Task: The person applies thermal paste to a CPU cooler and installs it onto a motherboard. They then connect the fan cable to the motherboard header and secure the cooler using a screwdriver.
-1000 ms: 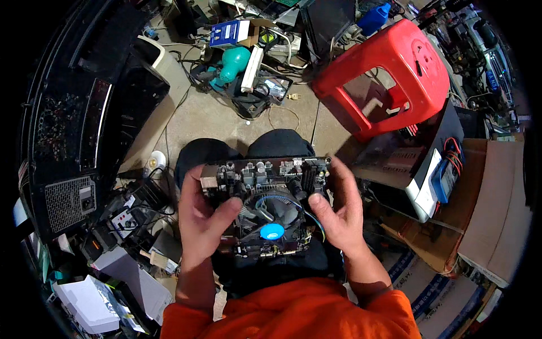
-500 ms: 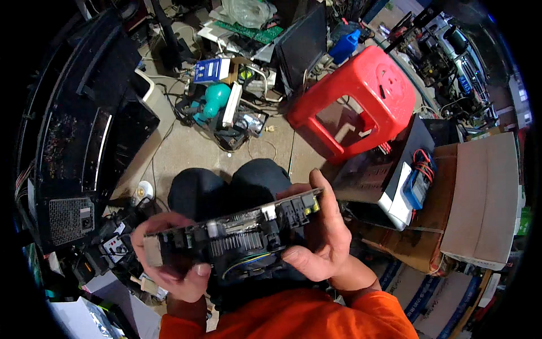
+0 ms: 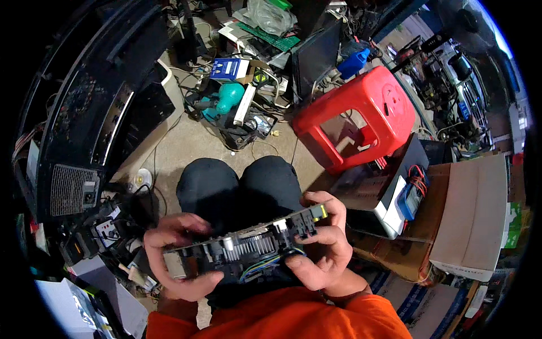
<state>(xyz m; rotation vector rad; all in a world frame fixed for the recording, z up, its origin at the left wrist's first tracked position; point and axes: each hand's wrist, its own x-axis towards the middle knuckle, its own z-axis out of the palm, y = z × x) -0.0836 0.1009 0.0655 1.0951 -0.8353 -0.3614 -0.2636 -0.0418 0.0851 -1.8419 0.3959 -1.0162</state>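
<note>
Between my two hands, above my lap, is a computer motherboard (image 3: 214, 251), seen almost edge-on and tilted up toward the right. A finned silver heat sink (image 3: 254, 246) sits at its middle, with yellow, green and blue wires (image 3: 265, 264) running beside it. My left hand (image 3: 166, 260) closes around the board's left end, thumb on the near side. At the other end my right hand (image 3: 330, 257) grips, fingers bent over the far edge and thumb near the wires. The board's flat faces are mostly hidden.
On the right stand a red plastic stool (image 3: 367, 118), a blue meter with red leads (image 3: 414, 195) and a cardboard box (image 3: 471, 217). Ahead lie a teal tool (image 3: 228, 97) and a blue box (image 3: 228, 69). A large black cabinet (image 3: 96, 113) stands on the left.
The board has come down slightly and shifted right. My right fingers, stretched up along its end before, are now bent over it. The whole view has shifted a little.
</note>
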